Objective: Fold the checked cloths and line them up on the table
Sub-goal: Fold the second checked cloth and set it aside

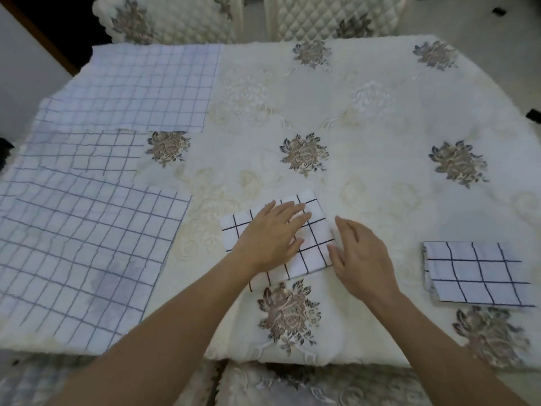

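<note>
A small folded checked cloth is seen near the front middle of the table, on the embroidered cream tablecloth. Its long axis runs roughly left to right, skewed so that the right end is tipped away from the person. The left hand is laid flat upon it, fingers straight and slightly spread, and nothing is gripped. The right hand is set against the cloth's right edge with fingers extended. No pinch on the hem can be made out, so it is read as an open hand steadying or squaring that edge. A second folded checked cloth lies to the right, well apart, close to the front edge and nearly square to it. The line is presumably to be built from that piece, so the cloth in hand would have to be carried or slid rightward and turned a little to match. The right hand is the nearer one for that. Three unfolded checked cloths are spread along the left side: a far one, a middle one and a near one, each overlapping the next. These lie closer to the left hand and are judged to be still awaiting folding, so the task appears well short of halfway.
</note>
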`<state>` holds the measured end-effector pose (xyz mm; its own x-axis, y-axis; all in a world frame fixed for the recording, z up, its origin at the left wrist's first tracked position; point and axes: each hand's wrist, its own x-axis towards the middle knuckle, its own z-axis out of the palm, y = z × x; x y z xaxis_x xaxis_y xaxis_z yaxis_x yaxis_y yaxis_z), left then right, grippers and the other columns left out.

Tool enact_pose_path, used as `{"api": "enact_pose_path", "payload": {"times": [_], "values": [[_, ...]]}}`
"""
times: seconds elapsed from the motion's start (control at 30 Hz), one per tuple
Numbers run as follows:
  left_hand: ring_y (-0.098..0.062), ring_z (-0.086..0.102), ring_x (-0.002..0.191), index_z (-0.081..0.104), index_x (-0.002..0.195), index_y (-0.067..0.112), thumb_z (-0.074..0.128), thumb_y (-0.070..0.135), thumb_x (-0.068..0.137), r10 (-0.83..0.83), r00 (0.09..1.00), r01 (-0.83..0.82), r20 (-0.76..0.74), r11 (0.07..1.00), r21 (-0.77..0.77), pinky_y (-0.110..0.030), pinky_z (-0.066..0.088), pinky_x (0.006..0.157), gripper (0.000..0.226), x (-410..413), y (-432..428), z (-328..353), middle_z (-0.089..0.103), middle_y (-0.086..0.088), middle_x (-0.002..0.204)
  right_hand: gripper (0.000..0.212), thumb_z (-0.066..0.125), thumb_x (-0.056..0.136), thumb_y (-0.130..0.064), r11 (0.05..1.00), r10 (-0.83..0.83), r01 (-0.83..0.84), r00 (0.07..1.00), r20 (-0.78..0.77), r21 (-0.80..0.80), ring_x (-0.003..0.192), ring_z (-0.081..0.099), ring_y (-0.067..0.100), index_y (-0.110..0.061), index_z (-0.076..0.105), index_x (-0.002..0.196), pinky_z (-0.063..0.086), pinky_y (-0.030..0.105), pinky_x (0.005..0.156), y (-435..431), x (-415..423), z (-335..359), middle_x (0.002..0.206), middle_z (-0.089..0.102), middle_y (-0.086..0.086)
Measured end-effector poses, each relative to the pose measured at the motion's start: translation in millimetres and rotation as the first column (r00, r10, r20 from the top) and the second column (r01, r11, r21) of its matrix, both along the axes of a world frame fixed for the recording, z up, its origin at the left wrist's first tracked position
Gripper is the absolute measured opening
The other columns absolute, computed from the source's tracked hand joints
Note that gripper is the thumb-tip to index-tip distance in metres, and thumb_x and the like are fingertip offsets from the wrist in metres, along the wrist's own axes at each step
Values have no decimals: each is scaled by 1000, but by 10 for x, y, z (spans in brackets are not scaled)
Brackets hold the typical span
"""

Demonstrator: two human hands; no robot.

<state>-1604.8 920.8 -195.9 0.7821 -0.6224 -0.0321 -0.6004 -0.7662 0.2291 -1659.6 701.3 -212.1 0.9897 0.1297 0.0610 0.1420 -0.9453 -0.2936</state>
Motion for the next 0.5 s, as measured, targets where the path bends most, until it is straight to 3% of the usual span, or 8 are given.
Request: {"api": "enact_pose_path", "payload": {"times": [0.1,0.2,0.4,0.5], "values": [[-30,50,133,55,138,17,66,33,94,-289,957,289,5,957,29,-49,35,113,48,450,-73,98,52,-9,146,46,69,89,-23,995,-99,100,994,44,-21,96,63,35,-6,59,131,53,45,77,5,-46,108,113,65,14],[-34,55,124,60,132,15,73,26,89,-473,881,471,-7,878,86,-46,42,105,47,804,-162,127,57,-11,140,35,69,88,-24,982,-183,184,983,29,-31,84,61,32,-9,65,119,50,41,68,88,-50,143,102,65,10],[-31,66,96,68,122,14,82,23,80,-657,754,654,3,752,85,-45,54,82,45,1132,-303,50,67,-10,116,23,62,94,-29,926,-347,364,925,-156,98,88,57,31,-11,66,108,47,39,67,311,53,137,95,61,7],[-29,65,97,69,118,16,81,22,79,-679,734,676,29,734,66,-43,54,81,41,1164,-343,-8,67,-7,115,25,58,96,-34,909,-392,413,893,-221,55,92,54,29,-13,62,109,43,37,68,388,80,119,99,58,6]]}}
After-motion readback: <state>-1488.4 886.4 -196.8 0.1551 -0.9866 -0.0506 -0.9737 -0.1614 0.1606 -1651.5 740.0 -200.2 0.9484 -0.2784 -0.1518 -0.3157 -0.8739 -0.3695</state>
